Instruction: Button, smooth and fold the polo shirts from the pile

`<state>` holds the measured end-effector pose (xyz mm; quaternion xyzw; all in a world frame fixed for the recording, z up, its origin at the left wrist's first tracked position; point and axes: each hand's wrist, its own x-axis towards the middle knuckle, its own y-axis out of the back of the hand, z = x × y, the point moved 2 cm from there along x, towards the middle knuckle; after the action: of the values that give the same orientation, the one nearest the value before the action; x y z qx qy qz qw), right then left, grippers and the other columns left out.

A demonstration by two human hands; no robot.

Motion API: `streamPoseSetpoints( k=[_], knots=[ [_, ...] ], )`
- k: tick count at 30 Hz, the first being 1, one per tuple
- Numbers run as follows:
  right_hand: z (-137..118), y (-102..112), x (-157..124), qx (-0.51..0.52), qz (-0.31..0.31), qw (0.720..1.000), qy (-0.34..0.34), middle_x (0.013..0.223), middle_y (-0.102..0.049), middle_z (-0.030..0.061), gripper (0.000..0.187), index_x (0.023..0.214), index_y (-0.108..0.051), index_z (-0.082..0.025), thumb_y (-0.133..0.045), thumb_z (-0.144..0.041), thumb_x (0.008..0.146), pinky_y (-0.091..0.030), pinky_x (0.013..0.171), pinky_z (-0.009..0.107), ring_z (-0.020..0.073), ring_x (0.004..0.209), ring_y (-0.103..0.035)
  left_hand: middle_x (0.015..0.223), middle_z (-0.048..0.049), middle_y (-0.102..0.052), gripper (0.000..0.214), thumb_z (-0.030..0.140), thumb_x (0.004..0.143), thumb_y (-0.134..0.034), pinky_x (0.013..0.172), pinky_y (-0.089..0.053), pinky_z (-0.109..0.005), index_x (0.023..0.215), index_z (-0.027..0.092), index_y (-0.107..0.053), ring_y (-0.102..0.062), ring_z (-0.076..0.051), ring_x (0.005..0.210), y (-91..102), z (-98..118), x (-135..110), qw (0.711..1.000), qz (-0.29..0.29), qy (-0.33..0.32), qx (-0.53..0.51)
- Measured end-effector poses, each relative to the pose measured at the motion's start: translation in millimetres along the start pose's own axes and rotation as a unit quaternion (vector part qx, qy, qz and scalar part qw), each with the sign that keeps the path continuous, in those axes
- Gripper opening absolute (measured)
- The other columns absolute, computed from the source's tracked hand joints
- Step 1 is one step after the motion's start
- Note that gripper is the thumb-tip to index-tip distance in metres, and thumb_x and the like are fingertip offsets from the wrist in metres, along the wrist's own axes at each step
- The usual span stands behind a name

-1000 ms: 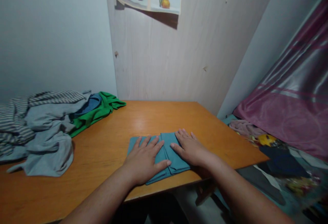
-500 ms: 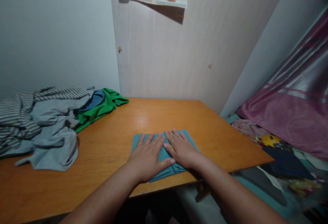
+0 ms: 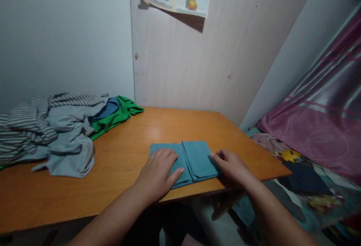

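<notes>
A teal cloth (image 3: 199,159), folded into a flat rectangle with a fold line down its middle, lies near the front edge of the table. My left hand (image 3: 160,169) rests on its left half, palm down with the fingers laid over the fabric and the thumb apart. At the right edge of the cloth, my right hand (image 3: 229,165) is closed, thumb and fingertips pinching the border. Some of those right fingers are curled out of sight.
On the left of the wooden table (image 3: 180,124) lies a heap of clothes: striped fabric (image 3: 31,120), a grey garment (image 3: 70,152) and a green garment (image 3: 113,122). Beyond the right edge are a pink curtain (image 3: 313,114) and assorted fabrics. A fruit poster (image 3: 177,0) hangs on the wall.
My right hand has lifted from lying flat on the cloth and moved right to pinch its edge. The left hand stays on the left half, fingers drawn in slightly.
</notes>
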<state>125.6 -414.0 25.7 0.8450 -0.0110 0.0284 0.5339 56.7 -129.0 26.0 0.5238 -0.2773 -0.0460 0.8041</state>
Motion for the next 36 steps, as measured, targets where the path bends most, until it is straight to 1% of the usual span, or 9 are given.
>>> streamPoseSetpoints(
  k=[3, 6, 13, 18, 21, 25, 30, 34, 36],
  knots=[
    [9, -6, -4, 0.002, -0.033, 0.999, 0.002, 0.076, -0.069, 0.0058, 0.051, 0.079, -0.063, -0.021, -0.053, -0.070, 0.088, -0.039, 0.061, 0.029, 0.0199, 0.070, -0.062, 0.110, -0.0093, -0.066, 0.027, 0.041, 0.100, -0.051, 0.092, -0.047, -0.046, 0.109, 0.020, -0.065, -0.058, -0.028, 0.106, 5.9, 7, -16, 1.000, 0.017, -0.008, 0.003],
    [13, -13, -1, 0.016, -0.042, 0.999, 0.005, 0.073, -0.066, 0.0036, 0.046, 0.075, -0.058, -0.021, -0.060, -0.067, 0.084, -0.036, 0.059, 0.027, 0.0183, 0.068, -0.058, 0.106, -0.0080, -0.065, 0.024, 0.039, 0.100, -0.051, 0.089, -0.046, -0.045, 0.108, 0.022, -0.066, -0.057, -0.027, 0.102, 7.2, 11, -31, 1.000, 0.019, -0.009, 0.010],
    [2, -19, 4, 0.076, -0.014, 0.997, -0.001, 0.067, -0.058, -0.0007, 0.024, 0.073, -0.052, -0.023, -0.065, -0.043, 0.078, -0.034, 0.056, 0.026, 0.0162, 0.064, -0.053, 0.123, -0.0090, -0.065, 0.032, 0.039, 0.098, -0.055, 0.097, -0.043, -0.049, 0.126, 0.025, -0.064, -0.055, -0.030, 0.114, 1.8, 13, -45, 1.000, 0.016, -0.007, 0.023],
    [-11, -14, 3, 0.090, 0.039, 0.995, 0.011, 0.064, -0.056, -0.0012, 0.018, 0.072, -0.049, -0.024, -0.060, -0.037, 0.078, -0.033, 0.054, 0.026, 0.0167, 0.062, -0.052, 0.130, -0.0082, -0.065, 0.037, 0.039, 0.098, -0.056, 0.103, -0.040, -0.051, 0.132, 0.025, -0.061, -0.054, -0.030, 0.120, 1.2, 20, -43, 1.000, 0.011, -0.019, 0.003],
    [-21, -7, 2, 0.084, 0.066, 0.994, 0.028, 0.065, -0.057, -0.0009, 0.016, 0.075, -0.048, -0.024, -0.059, -0.035, 0.078, -0.033, 0.054, 0.026, 0.0172, 0.063, -0.053, 0.137, -0.0086, -0.062, 0.047, 0.040, 0.097, -0.056, 0.105, -0.039, -0.049, 0.142, 0.024, -0.054, -0.053, -0.029, 0.123, -0.6, 27, -42, 0.999, 0.014, -0.027, -0.021],
    [-44, 9, -1, 0.040, 0.097, 0.992, 0.065, 0.069, -0.058, -0.0004, 0.016, 0.080, -0.048, -0.024, -0.059, -0.035, 0.078, -0.032, 0.056, 0.027, 0.0175, 0.065, -0.054, 0.146, -0.0081, -0.056, 0.057, 0.047, 0.097, -0.057, 0.105, -0.039, -0.051, 0.150, 0.029, -0.045, -0.050, -0.031, 0.127, -5.0, 39, -40, 0.999, -0.003, -0.029, -0.030],
    [-90, 28, -14, -0.017, 0.105, 0.987, 0.122, 0.070, -0.061, 0.0012, 0.017, 0.083, -0.049, -0.024, -0.060, -0.037, 0.081, -0.030, 0.057, 0.028, 0.0186, 0.065, -0.056, 0.143, -0.0061, -0.059, 0.050, 0.054, 0.098, -0.052, 0.102, -0.039, -0.055, 0.142, 0.030, -0.053, -0.051, -0.033, 0.122, -10.2, 48, -38, 0.999, -0.029, -0.029, -0.014],
    [-137, 27, -29, -0.085, 0.107, 0.976, 0.169, 0.073, -0.065, 0.0044, 0.018, 0.091, -0.054, -0.022, -0.060, -0.037, 0.084, -0.030, 0.057, 0.029, 0.0211, 0.067, -0.059, 0.135, -0.0093, -0.062, 0.051, 0.054, 0.096, -0.054, 0.111, -0.033, -0.056, 0.137, 0.024, -0.055, -0.052, -0.033, 0.124, -15.8, 48, -43, 0.999, -0.017, -0.027, -0.009],
    [-162, 18, -39, -0.122, 0.104, 0.967, 0.199, 0.078, -0.067, 0.0068, 0.017, 0.095, -0.056, -0.022, -0.059, -0.035, 0.085, -0.030, 0.057, 0.030, 0.0219, 0.067, -0.061, 0.141, -0.0097, -0.058, 0.057, 0.054, 0.094, -0.058, 0.117, -0.027, -0.056, 0.142, 0.024, -0.051, -0.048, -0.032, 0.131, -17.6, 48, -47, 0.999, -0.008, -0.031, -0.020]
  ],
)
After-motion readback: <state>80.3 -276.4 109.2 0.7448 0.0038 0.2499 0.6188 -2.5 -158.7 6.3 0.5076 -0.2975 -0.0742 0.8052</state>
